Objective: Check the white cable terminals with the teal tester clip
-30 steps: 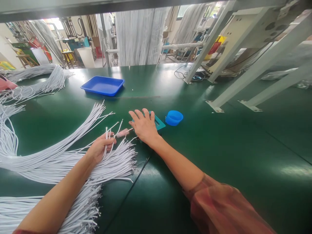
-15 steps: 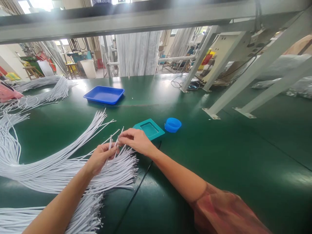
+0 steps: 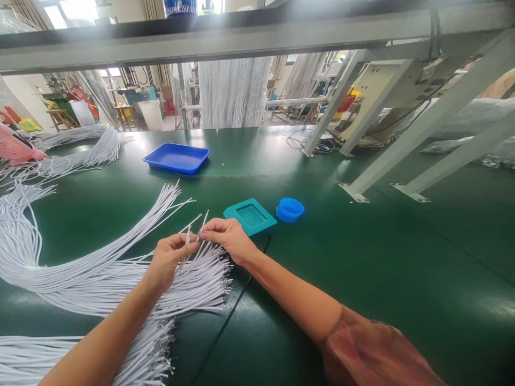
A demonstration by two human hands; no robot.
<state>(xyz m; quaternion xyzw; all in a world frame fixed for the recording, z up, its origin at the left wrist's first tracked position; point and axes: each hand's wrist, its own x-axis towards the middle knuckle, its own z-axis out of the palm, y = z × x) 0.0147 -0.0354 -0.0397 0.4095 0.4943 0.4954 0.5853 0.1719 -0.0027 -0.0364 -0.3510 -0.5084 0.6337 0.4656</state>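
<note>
A big sheaf of thin white cables point(image 3: 100, 273) fans across the green table point(image 3: 362, 257), its stripped ends pointing right. My left hand point(image 3: 169, 260) rests on the ends and pinches a few cables upright between thumb and fingers. My right hand point(image 3: 225, 238) meets it from the right, fingertips pinched on the tip of one cable. Just beyond my right hand lies a small teal tray point(image 3: 250, 216), with a round blue cup point(image 3: 289, 209) beside it.
A larger blue tray point(image 3: 177, 158) sits farther back. More white cable bundles point(image 3: 76, 147) lie at the far left, with a pink object point(image 3: 18, 150) at the edge. A black cord point(image 3: 225, 321) runs under my right forearm. White metal frame legs point(image 3: 378, 171) stand at the right.
My right hand left the teal tray, where it lay flat, and came back to the cable ends held by my left hand. The view has tilted up slightly.
</note>
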